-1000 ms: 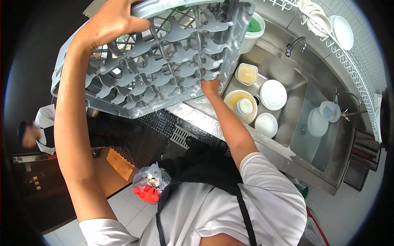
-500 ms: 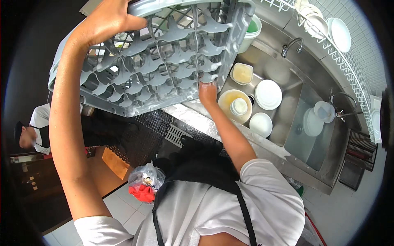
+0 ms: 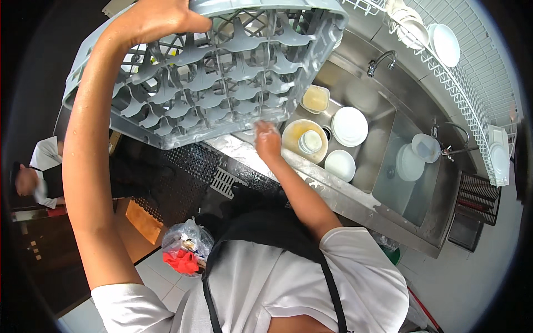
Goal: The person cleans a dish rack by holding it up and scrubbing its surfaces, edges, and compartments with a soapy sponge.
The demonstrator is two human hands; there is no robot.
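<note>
A grey plastic dish rack [image 3: 266, 6] with a grid of pointed compartment dividers is held up on its side, wet with suds. My left hand [image 3: 164, 21] is closed over its upper rim, thumb on the inner side. At the rack's lower edge, my right hand [image 3: 267, 141] is curled and covered in white foam; whatever it grips is hidden and blurred. Just right of that hand, in the sink, a wide bowl [image 3: 288, 135] of yellowish liquid holds a small white cup [image 3: 311, 141].
The steel sink holds a stack of white plates [image 3: 350, 126], a white bowl [image 3: 340, 165] and a square tub [image 3: 316, 99]. Plates [image 3: 410, 162] lie in the water-filled right basin. A wire rack [image 3: 466, 94] runs along the wall. A bag of rubbish [image 3: 189, 244] and a co-worker [image 3: 44, 172] are at left.
My right hand has come down and left from inside the rack's lower corner to its lower edge. The rack has shifted slightly up, still held by my left hand. The sink appears shifted left.
</note>
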